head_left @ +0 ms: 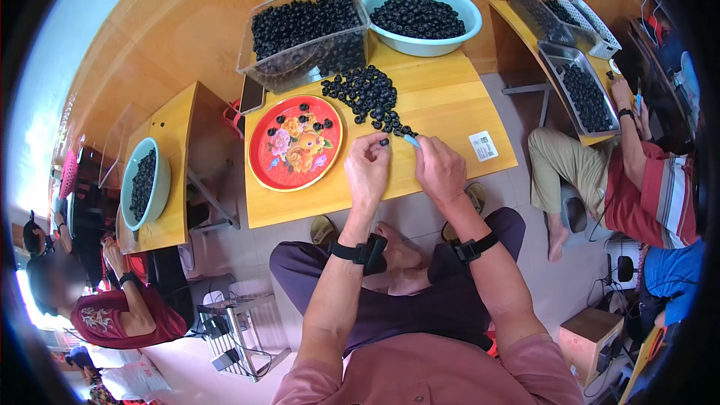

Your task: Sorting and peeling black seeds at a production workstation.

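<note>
Over the near edge of the yellow table [450,97], my left hand [367,170] pinches a small black ring-shaped part [384,142] between thumb and fingertips. Just to its right, my right hand [441,169] is closed on a slim light-blue tool [410,139], its tip pointing left toward the part; its exact kind is not clear. A loose pile of black ring-shaped parts [365,92] spreads beyond my hands, with a few trailing down close to them. Left of my left hand lies a round red floral tray [257,154] with several black parts on it.
At the table's back stand a clear plastic bin [300,69] and a light-blue basin [424,48], both full of black parts. A white label [483,145] sticks at the right. Co-workers sit at side tables, with another basin [159,195] left and a metal tray [551,56] right.
</note>
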Action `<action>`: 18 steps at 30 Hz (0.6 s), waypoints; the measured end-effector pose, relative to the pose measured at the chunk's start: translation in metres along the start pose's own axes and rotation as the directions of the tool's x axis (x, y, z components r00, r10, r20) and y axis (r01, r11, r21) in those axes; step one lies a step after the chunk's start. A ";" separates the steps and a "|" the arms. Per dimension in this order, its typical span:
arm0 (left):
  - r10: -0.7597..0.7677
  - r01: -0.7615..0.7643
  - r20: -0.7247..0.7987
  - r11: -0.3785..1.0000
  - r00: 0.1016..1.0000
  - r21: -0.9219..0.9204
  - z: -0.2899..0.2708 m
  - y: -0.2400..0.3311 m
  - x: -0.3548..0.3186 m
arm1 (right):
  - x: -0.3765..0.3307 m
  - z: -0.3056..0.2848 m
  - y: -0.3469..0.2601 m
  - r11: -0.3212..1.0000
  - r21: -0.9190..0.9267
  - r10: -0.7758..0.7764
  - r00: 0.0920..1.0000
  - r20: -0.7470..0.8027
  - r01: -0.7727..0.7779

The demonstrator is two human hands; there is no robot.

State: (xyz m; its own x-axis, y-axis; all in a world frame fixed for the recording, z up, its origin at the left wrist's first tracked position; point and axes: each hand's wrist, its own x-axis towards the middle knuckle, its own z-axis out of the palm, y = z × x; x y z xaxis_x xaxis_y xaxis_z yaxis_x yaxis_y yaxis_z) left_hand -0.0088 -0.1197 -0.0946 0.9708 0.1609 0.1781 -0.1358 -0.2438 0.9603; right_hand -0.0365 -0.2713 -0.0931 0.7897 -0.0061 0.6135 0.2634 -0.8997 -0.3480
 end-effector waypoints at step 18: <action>0.152 -0.157 0.048 0.982 0.987 0.106 0.004 -0.003 -0.004 | 0.000 -0.005 -0.001 0.990 0.005 -0.139 0.989 0.041 0.139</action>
State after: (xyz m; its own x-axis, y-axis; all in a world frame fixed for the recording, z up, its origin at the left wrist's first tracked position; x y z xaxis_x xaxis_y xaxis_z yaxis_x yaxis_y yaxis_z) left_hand -0.0115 -0.1234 -0.0986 0.9471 0.0759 0.3119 -0.2645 -0.3657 0.8923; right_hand -0.0390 -0.2726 -0.0895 0.7676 0.1368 0.6262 0.3733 -0.8896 -0.2632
